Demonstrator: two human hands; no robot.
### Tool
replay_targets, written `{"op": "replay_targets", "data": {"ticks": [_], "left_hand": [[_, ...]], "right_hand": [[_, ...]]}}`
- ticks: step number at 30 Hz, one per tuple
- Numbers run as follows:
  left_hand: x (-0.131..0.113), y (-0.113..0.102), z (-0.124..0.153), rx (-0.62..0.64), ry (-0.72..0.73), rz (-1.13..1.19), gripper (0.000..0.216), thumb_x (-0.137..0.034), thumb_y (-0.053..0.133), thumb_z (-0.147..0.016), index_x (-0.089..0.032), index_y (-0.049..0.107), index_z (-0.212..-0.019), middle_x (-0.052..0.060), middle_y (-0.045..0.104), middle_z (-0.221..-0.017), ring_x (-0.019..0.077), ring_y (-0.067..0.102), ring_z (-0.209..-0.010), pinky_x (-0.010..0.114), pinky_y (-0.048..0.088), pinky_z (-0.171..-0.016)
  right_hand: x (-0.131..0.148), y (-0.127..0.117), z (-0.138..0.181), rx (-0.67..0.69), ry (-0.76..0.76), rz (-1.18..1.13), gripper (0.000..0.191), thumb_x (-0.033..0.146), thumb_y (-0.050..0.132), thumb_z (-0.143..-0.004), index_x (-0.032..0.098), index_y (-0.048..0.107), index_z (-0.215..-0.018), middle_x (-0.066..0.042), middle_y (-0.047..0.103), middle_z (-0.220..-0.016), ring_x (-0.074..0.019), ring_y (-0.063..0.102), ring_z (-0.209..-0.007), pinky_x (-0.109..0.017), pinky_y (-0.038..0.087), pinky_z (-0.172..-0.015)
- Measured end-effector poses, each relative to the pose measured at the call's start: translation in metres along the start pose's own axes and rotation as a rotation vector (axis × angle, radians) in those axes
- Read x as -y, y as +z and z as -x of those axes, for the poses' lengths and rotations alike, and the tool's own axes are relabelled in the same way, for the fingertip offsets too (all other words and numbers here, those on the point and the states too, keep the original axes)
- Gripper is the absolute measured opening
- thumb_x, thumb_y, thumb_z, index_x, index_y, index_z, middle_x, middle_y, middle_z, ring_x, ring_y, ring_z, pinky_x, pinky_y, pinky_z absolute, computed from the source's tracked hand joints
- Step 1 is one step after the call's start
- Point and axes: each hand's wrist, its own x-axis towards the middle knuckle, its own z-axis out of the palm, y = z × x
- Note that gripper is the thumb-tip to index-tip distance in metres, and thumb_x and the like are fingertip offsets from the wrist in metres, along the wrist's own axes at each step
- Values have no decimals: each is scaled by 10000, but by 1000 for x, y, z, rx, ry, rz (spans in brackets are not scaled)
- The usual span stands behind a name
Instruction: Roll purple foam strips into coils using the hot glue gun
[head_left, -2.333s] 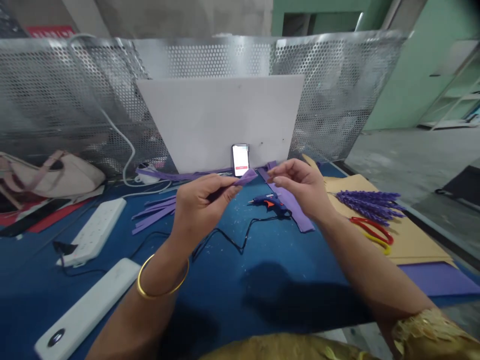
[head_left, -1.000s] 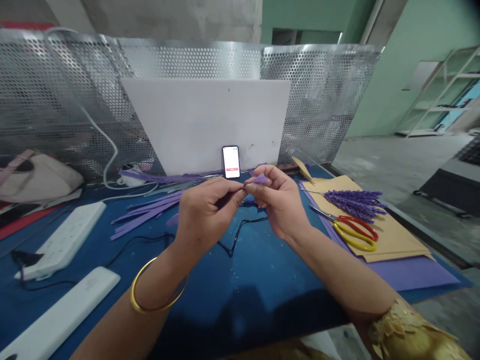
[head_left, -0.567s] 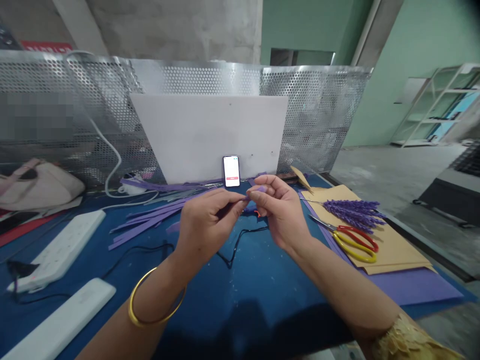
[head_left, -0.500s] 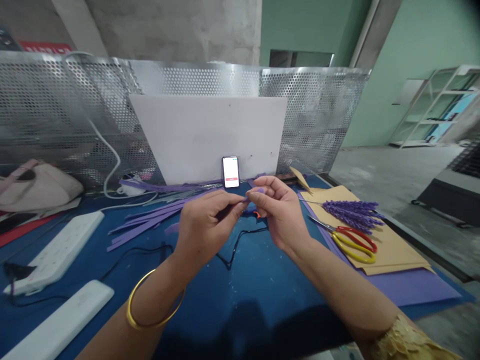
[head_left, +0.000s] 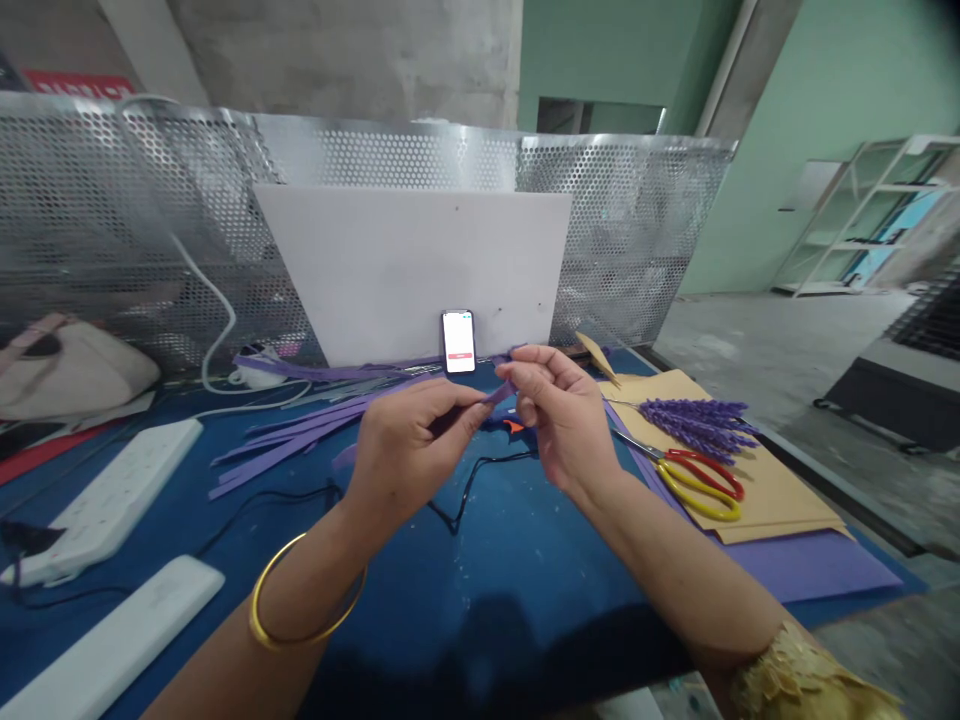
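Between my two hands, above the blue table, a narrow purple paper strip (head_left: 501, 392) is stretched. My left hand (head_left: 411, 440) pinches it between thumb and forefinger, and a loose purple end shows behind that hand. At the strip's other end, the thumb and forefinger of my right hand (head_left: 556, 410) are closed on it, with the other fingers curled. Behind the hands lies something blue with an orange part (head_left: 513, 426), mostly hidden. More cut purple strips (head_left: 300, 435) are fanned out to the left of my left hand.
Scissors with red and yellow handles (head_left: 701, 483) and purple lavender-like stems (head_left: 697, 424) lie on brown paper (head_left: 787, 505) at right. A phone (head_left: 459, 342) leans against a white board (head_left: 412, 260). White power strips (head_left: 120, 495) and a black cord (head_left: 471, 488) are on the table.
My right fingers have shifted slightly up and away from my left, so more of the purple strip shows between the hands. The view has moved slightly.
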Motion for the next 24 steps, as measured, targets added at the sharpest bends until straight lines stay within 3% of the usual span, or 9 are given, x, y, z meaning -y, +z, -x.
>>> {"op": "replay_targets", "data": {"ticks": [3, 9, 14, 19, 24], "left_hand": [[0, -1, 0, -9, -24, 8, 105, -263, 656, -888, -232, 750, -853, -6, 736, -739, 140, 636, -626, 256, 457, -569], [1, -3, -2, -43, -32, 7, 111, -275, 664, -881, -231, 756, -838, -7, 733, -725, 139, 633, -622, 252, 473, -578], [0, -3, -1, -39, -40, 7, 124, -286, 655, -889, -235, 757, -841, -8, 739, -731, 138, 634, -620, 253, 479, -590], [-1, -1, 0, 3, -39, 1, 136, -279, 646, -891, -218, 759, -847, 3, 750, -751, 147, 658, -651, 257, 478, -601], [-2, -1, 0, 12, -41, 4, 130, -273, 652, -884, -215, 759, -838, 9, 752, -749, 151, 662, -653, 257, 472, -586]], "right_hand": [[2, -4, -4, -27, -46, -1, 266, 381, 806, -727, 230, 693, -915, -11, 730, -922, -45, 400, -477, -244, 332, -453], [-5, -16, -14, -19, -142, 122, 248, 408, 784, -767, 213, 650, -693, 50, 535, -584, -65, 372, -468, -251, 287, -456], [-6, -12, -10, 13, -240, 259, 286, 460, 670, -865, 223, 714, -711, 20, 573, -632, -101, 492, -599, -259, 404, -582], [-5, -5, -1, 142, -148, 265, 151, 338, 793, -728, 231, 688, -716, 33, 621, -693, -119, 524, -658, -271, 430, -631], [-6, -6, -1, 150, -124, 225, 160, 346, 778, -757, 232, 683, -699, 30, 609, -694, -123, 510, -669, -281, 421, -647]]}}
